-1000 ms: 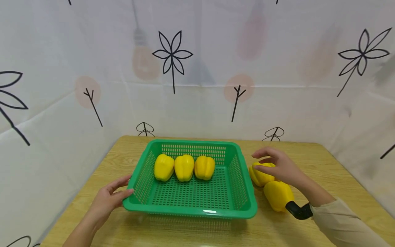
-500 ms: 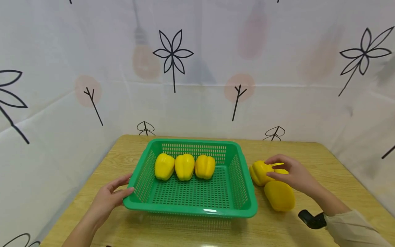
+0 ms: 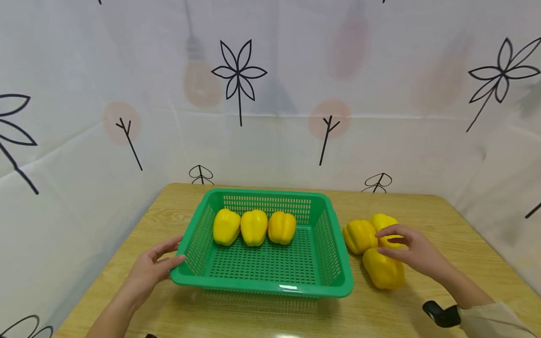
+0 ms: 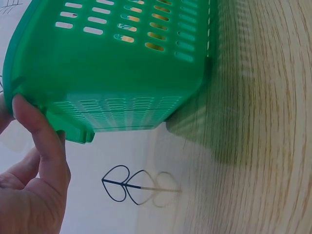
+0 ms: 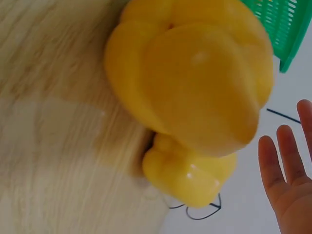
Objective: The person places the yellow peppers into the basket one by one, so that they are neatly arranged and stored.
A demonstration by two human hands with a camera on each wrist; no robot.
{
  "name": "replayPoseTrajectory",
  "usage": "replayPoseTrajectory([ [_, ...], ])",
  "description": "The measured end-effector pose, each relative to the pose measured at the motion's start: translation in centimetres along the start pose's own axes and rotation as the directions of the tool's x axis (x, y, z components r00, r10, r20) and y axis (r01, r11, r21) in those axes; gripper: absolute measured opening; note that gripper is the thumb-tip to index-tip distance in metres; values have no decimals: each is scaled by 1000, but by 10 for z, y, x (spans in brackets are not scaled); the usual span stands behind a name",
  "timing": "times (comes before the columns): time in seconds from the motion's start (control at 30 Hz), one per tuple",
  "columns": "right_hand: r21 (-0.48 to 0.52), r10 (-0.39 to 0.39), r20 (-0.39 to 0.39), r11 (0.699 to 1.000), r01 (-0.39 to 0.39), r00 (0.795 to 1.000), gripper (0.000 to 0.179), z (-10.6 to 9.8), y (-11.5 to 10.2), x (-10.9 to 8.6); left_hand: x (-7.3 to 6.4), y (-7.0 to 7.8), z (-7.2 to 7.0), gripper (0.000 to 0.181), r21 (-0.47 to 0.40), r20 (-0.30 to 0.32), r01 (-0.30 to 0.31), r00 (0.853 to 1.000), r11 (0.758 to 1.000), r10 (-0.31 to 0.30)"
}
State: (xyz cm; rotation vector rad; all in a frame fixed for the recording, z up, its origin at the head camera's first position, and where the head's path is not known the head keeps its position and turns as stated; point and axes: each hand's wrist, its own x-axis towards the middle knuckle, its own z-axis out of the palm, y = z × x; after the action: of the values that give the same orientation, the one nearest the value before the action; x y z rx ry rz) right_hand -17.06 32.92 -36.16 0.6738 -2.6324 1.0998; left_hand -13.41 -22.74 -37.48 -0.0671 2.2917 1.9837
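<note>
In the head view a green plastic basket [image 3: 262, 286] with slotted walls stands on the table, three yellow bell peppers [image 3: 254, 227] side by side along its back. My left hand [image 3: 148, 268] grips its left rim, thumb on top; the left wrist view shows the fingers [image 4: 41, 131] bent under the edge. Three more yellow bell peppers lie right of the basket: a front one [image 3: 383, 269], a left one [image 3: 359, 236] and a back one [image 3: 383, 220]. Over these, at their right side, hovers my right hand [image 3: 416, 251], fingers apart, holding nothing. It partly hides the back pepper.
The wooden table [image 3: 253, 319] carries the basket and the loose peppers. A white cloth [image 3: 279, 155] printed with black plant drawings hangs behind and at both sides. A black strap piece [image 3: 441, 314] sits at the right wrist by a beige sleeve [image 3: 494, 319].
My right hand has moved to the right and a little toward me, from above the left loose pepper, uncovering more of the peppers. My left hand stays on the basket rim.
</note>
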Motion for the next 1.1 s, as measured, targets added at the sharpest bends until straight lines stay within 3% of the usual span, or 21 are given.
replayPoseTrajectory([
  [0.23, -45, 8, 38, 999, -6, 999, 26, 2, 13, -9, 0, 0, -1, 64, -2, -10, -2, 1000, 1000, 2],
  [0.53, -50, 113, 101, 993, -108, 988, 29, 2, 27, -21, 0, 2, -1, 64, 1, -2, 4, 1000, 1000, -4],
  [0.7, -23, 130, 149, 991, -129, 980, 34, 0, 31, -24, 0, 2, 0, 64, -8, 3, -1, 1000, 1000, 1],
  [1.1, 2, 268, 279, 960, -279, 922, 50, 1, 34, -24, 1, 0, 0, 64, -6, 3, 2, 1000, 1000, -2],
])
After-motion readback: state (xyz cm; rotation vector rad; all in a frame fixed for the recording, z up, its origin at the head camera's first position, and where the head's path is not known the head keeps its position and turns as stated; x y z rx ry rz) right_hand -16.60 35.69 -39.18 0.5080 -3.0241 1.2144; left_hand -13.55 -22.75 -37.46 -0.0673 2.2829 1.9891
